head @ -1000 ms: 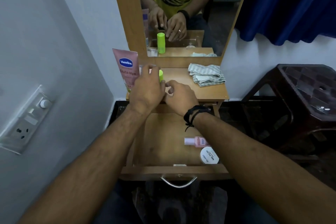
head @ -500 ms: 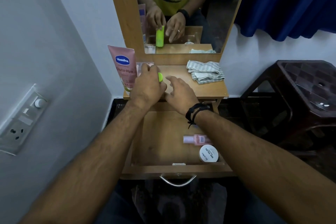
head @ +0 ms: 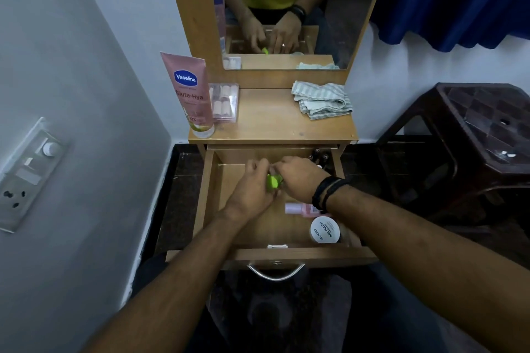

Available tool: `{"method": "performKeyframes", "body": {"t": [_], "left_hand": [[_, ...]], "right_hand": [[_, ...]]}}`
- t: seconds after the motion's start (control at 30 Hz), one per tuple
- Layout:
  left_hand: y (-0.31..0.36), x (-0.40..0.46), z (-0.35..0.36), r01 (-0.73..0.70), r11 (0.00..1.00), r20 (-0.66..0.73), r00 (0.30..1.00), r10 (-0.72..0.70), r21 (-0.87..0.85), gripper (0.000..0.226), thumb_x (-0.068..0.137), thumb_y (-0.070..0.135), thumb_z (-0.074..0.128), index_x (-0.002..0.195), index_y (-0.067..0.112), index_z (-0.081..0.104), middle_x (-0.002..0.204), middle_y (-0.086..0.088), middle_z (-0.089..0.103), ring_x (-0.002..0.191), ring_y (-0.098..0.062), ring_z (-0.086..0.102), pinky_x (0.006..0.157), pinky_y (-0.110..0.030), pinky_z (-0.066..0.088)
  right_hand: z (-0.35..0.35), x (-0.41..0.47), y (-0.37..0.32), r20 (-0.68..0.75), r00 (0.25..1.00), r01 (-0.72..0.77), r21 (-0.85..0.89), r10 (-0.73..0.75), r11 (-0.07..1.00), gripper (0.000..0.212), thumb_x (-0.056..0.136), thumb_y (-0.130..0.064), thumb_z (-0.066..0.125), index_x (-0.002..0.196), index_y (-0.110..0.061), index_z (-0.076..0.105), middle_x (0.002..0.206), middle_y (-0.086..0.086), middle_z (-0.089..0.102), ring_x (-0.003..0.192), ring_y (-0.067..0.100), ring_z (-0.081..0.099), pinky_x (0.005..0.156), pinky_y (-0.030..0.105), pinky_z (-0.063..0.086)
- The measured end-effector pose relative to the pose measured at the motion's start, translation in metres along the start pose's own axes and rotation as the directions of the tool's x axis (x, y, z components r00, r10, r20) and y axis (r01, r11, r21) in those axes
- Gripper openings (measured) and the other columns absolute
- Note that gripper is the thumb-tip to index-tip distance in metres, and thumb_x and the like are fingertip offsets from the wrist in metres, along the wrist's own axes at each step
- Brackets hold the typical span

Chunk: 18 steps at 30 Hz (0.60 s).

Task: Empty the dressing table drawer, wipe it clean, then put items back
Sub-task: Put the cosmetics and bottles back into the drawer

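The open drawer holds a pink bottle and a white jar near its front right. Over its middle, the left hand grips a green tube; the right hand touches it, fingers curled, grip unclear.

The drawer is standing pulled out below the tabletop, and both hands are meeting inside it: the left hand left of the right hand, a small container sitting between them. Nearer the drawer's front right corner a bottle is lying on its side, with a round tub sitting just in front of it. On the tabletop a tube is standing at the left with a clear box just to its right, and a folded cloth is lying at the right, before the mirror.
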<state>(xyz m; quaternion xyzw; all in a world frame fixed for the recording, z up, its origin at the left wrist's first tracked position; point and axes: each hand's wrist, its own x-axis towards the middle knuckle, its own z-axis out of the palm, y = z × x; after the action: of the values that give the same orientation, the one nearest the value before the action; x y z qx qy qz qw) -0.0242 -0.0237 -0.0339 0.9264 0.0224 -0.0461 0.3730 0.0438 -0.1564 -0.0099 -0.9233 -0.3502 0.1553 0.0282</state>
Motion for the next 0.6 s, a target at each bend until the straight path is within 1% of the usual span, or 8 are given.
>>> {"method": "performKeyframes", "body": {"t": [0.1,0.2,0.3,0.37,0.43,0.5,0.57,0.6], "left_hand": [[-0.006,0.006,0.014,0.006,0.997,0.023,1.0,-0.008,0.071,0.04,0.087,0.013,0.071,0.118,0.01,0.046,0.13,-0.014,0.041,0.099,-0.033,0.059,0.085,-0.045,0.052],[-0.009,0.013,0.022,0.019,0.992,0.013,1.0,-0.021,0.127,0.045,0.087,0.018,0.07,0.124,0.013,0.046,0.135,-0.014,0.042,0.102,-0.033,0.06,0.086,-0.049,0.054],[-0.015,0.02,0.026,0.0,0.989,0.051,0.999,-0.008,0.147,0.05,0.088,0.017,0.068,0.132,0.012,0.044,0.138,-0.014,0.046,0.11,-0.032,0.057,0.092,-0.046,0.051],[-0.02,0.023,0.027,-0.005,0.991,0.077,0.997,-0.005,0.137,0.054,0.09,0.018,0.066,0.139,0.011,0.043,0.14,-0.015,0.049,0.118,-0.031,0.055,0.098,-0.045,0.048],[-0.021,0.027,0.028,-0.011,0.992,0.095,0.996,-0.001,0.129,0.056,0.092,0.017,0.064,0.144,0.01,0.042,0.142,-0.015,0.051,0.125,-0.03,0.052,0.105,-0.042,0.043],[-0.021,0.032,0.028,-0.024,0.991,0.107,0.994,0.01,0.134,0.054,0.093,0.013,0.062,0.144,0.008,0.046,0.143,-0.015,0.053,0.129,-0.03,0.051,0.106,-0.036,0.04],[-0.02,0.037,0.03,-0.025,0.991,0.11,0.994,0.01,0.133,0.051,0.094,0.013,0.06,0.143,0.009,0.049,0.141,-0.015,0.056,0.128,-0.03,0.053,0.105,-0.034,0.04],[-0.019,0.039,0.032,-0.024,0.992,0.109,0.994,0.01,0.128,0.049,0.095,0.014,0.06,0.142,0.01,0.05,0.14,-0.014,0.056,0.126,-0.029,0.054,0.105,-0.034,0.041]], "right_hand": [[0.007,0.002,0.0,0.053,0.998,-0.026,-0.028,0.028,0.999,0.031,0.09,-0.009,0.056,0.121,-0.01,0.056,0.111,0.013,0.056,0.099,0.036,0.062,0.084,0.044,0.052],[0.014,0.003,-0.002,0.096,0.994,-0.042,-0.079,0.05,0.996,0.035,0.087,-0.005,0.06,0.122,-0.003,0.059,0.119,0.014,0.059,0.105,0.034,0.063,0.085,0.039,0.05],[0.025,0.005,-0.001,0.109,0.989,-0.086,-0.145,0.102,0.986,0.039,0.081,-0.009,0.069,0.119,-0.004,0.062,0.122,0.015,0.062,0.099,0.033,0.066,0.083,0.041,0.055],[0.029,0.005,-0.002,0.104,0.985,-0.119,-0.175,0.138,0.977,0.044,0.08,-0.011,0.072,0.122,-0.005,0.06,0.125,0.017,0.057,0.098,0.034,0.065,0.079,0.039,0.053],[0.032,0.004,-0.003,0.112,0.982,-0.134,-0.152,0.152,0.979,0.043,0.086,-0.006,0.063,0.128,-0.003,0.056,0.132,0.018,0.048,0.104,0.039,0.062,0.081,0.04,0.049],[0.038,0.004,-0.006,0.114,0.977,-0.169,-0.105,0.181,0.98,0.044,0.09,-0.004,0.054,0.134,0.0,0.05,0.139,0.018,0.041,0.109,0.042,0.058,0.09,0.045,0.052],[0.042,0.005,-0.009,0.096,0.976,-0.19,-0.073,0.197,0.979,0.042,0.091,-0.003,0.05,0.133,0.002,0.051,0.14,0.019,0.041,0.109,0.042,0.058,0.092,0.049,0.052],[0.042,0.004,-0.01,0.101,0.971,-0.21,-0.059,0.215,0.976,0.039,0.091,-0.004,0.05,0.13,0.002,0.053,0.137,0.02,0.044,0.11,0.042,0.058,0.092,0.049,0.052]]}}
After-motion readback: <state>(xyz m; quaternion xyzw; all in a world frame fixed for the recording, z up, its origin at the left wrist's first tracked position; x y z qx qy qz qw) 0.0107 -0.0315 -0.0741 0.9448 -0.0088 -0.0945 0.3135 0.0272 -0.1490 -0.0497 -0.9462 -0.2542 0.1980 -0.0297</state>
